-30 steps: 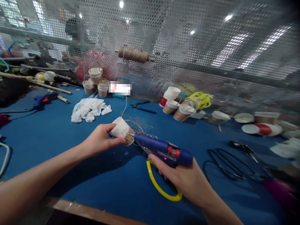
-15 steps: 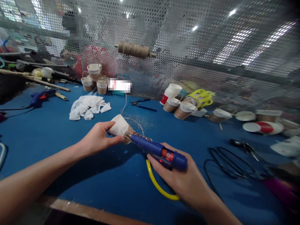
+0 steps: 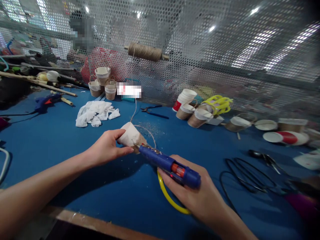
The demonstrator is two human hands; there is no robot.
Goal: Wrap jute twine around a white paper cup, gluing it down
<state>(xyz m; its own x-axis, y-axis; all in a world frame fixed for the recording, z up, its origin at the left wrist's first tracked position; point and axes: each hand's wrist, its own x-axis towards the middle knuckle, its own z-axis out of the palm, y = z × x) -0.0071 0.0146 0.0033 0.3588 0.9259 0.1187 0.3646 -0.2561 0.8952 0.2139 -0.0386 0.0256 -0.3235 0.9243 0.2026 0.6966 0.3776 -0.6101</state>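
Between the thumb and fingers of my left hand (image 3: 110, 146) is a tilted white paper cup (image 3: 128, 134), its lower part covered in brown twine. My right hand (image 3: 192, 186) is wrapped round a blue hot glue gun (image 3: 162, 161), whose nozzle points at the cup's twine-covered part; whether the tip touches cannot be made out. A yellow tube (image 3: 167, 197) curves below the gun. Thin twine (image 3: 135, 108) runs down from a spool (image 3: 144, 52) on the mesh to the cup, with a loose loop beside it.
Behind the blue table (image 3: 105, 186) rises a perforated metal screen. Twine-wrapped cups (image 3: 110, 91) stand at the back left, near crumpled white cloth (image 3: 93, 113). Pliers (image 3: 156, 112) lie mid-table. Another glue gun (image 3: 46, 102) is far left; black cable (image 3: 247, 173) coils at right.
The whole view has shifted slightly. Both hands keep their hold, and the glue gun's nozzle has moved only a little along the cup.
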